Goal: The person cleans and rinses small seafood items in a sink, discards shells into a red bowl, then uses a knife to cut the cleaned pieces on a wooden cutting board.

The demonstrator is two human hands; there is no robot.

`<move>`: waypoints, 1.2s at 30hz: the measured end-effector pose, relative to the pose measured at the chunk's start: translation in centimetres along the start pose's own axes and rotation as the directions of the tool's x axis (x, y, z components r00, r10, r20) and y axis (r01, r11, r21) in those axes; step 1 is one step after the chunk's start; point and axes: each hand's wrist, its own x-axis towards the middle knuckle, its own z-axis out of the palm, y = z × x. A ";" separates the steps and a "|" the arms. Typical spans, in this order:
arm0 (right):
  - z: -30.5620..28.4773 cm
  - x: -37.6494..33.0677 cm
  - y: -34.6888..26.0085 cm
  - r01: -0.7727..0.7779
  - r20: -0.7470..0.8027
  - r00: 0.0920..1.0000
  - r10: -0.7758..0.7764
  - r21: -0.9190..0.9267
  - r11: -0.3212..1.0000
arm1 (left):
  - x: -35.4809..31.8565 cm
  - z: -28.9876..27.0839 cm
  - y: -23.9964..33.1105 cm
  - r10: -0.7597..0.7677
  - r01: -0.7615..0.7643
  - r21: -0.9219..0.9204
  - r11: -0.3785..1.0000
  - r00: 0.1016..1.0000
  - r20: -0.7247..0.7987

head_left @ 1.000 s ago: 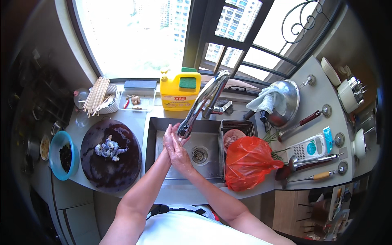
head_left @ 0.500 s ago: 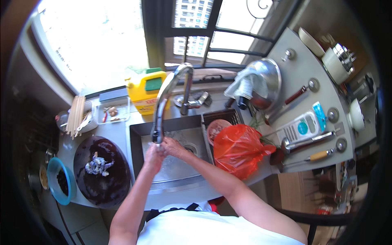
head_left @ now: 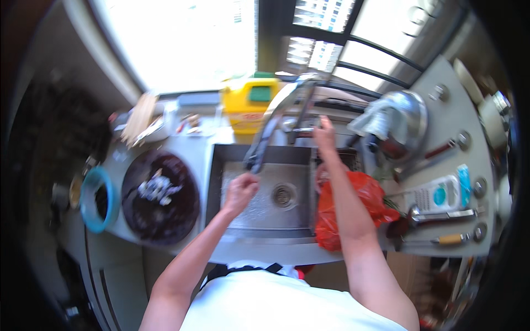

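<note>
My left hand (head_left: 241, 193) is loosely closed above the sink (head_left: 234, 215), just under the tip of the curved chrome faucet (head_left: 264, 132). Nothing shows in its fingers. Behind the sink, my right hand (head_left: 324, 135) has reached the faucet handle (head_left: 305, 132), its fingers closed at the handle's right end. Beneath my right forearm lies a red plastic bag (head_left: 328, 220), partly covering a pink bowl (head_left: 322, 175) at the right of the sink. Motion blurs much of the picture.
Left of the sink, a dark round cutting board (head_left: 160, 220) bears chopped greyish-purple pieces (head_left: 159, 187). Beyond it stands a light-blue basin (head_left: 113, 201). A yellow jug (head_left: 237, 107) is behind the sink. To the right are a metal bowl (head_left: 417, 124) and several long-handled utensils.
My hands were together under the faucet and have parted. The right one moved back and right to the faucet handle; the left stays below the spout. The whole view has shifted.
</note>
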 end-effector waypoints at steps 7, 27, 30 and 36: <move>4.6 -11.8 7.6 0.188 0.146 0.972 -0.186 0.002 0.982 | -3.2 -1.0 1.0 0.089 -0.087 0.237 0.968 0.996 0.004; 5.7 -24.2 8.2 -0.391 0.757 0.619 0.210 0.065 0.918 | -10.8 -30.1 -6.2 0.352 0.138 0.815 0.562 0.852 -0.388; 4.1 -25.5 8.2 -0.199 0.668 0.724 0.171 -0.035 0.979 | -9.4 -32.6 -6.9 0.357 0.011 0.862 0.506 0.907 -0.222; 2.5 -27.1 7.2 -0.283 0.509 0.826 0.242 0.002 0.959 | -7.0 -37.1 -7.7 0.330 -0.272 0.855 0.441 0.935 0.128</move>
